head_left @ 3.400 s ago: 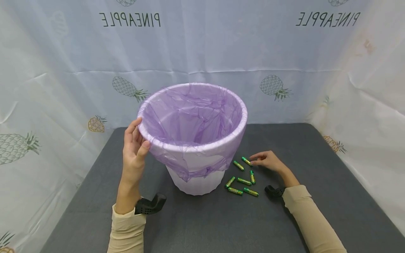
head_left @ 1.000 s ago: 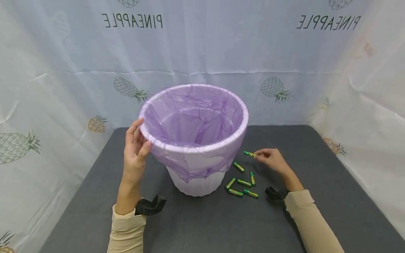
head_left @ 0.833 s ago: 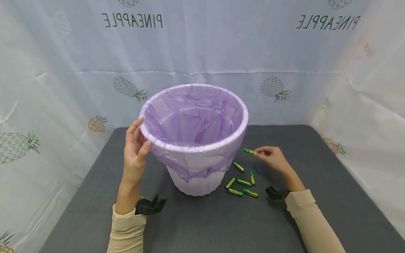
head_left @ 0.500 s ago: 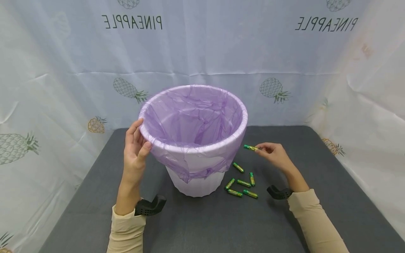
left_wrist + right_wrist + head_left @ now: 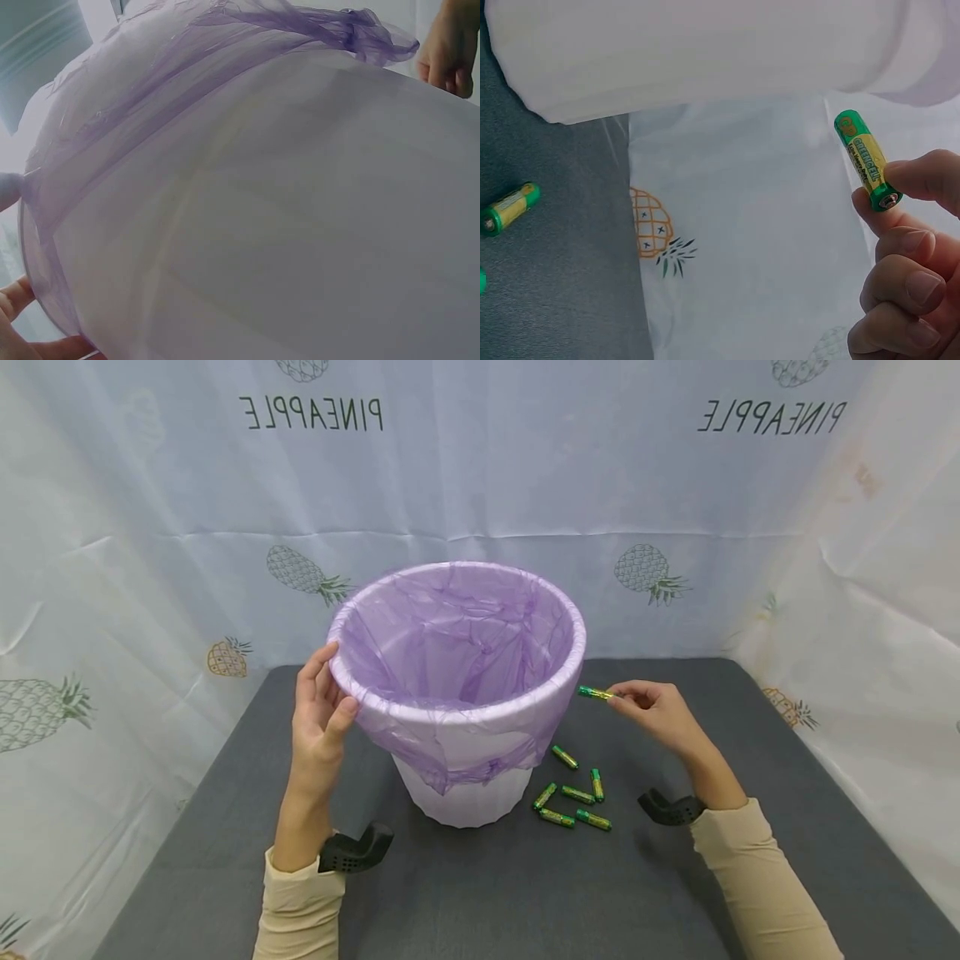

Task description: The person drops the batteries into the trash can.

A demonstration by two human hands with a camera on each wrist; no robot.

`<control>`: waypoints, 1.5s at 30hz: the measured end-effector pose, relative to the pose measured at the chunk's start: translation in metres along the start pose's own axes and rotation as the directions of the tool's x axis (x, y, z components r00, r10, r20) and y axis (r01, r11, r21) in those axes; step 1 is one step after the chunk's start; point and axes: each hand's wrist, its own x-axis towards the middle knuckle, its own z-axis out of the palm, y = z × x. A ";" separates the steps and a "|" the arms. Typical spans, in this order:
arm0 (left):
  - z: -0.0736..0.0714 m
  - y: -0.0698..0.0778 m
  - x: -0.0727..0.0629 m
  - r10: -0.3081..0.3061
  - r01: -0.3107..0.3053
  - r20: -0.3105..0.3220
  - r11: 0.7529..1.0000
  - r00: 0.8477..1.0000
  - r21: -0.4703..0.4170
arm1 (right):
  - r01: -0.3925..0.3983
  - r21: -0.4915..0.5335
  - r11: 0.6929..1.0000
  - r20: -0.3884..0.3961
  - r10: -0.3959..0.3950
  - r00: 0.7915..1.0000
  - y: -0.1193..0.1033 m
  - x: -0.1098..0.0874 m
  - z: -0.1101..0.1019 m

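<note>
In the head view, a white trash can [image 5: 465, 793] stands on the table, a thin purple bag [image 5: 480, 647] lining it and folded over its rim. My left hand [image 5: 318, 735] holds the can's left rim, thumb on the near side and fingers further back. To the right of the can, my right hand [image 5: 663, 714] pinches a green and yellow battery [image 5: 866, 157] by one end between thumb and forefinger. It is raised above the table, its free end pointing at the can's side just below the rim. Several like batteries [image 5: 577, 794] lie between can and right arm.
The dark table [image 5: 465, 902] ends at a pale pineapple-print curtain [image 5: 487, 468] behind the can, with more curtain on both sides. Black wrist-camera mounts [image 5: 356, 847] stick out from both forearms. Nearest the can's base lies one loose battery [image 5: 545, 796].
My right hand has picked one battery up from the table and lifted it, rising steadily beside the can. The left hand and the can have stayed put.
</note>
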 end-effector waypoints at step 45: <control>0.001 0.002 0.000 -0.014 0.014 -0.004 1.000 1.000 0.000 | 0.232 0.002 0.973 -0.140 -0.230 0.963 -0.062 0.003 -0.041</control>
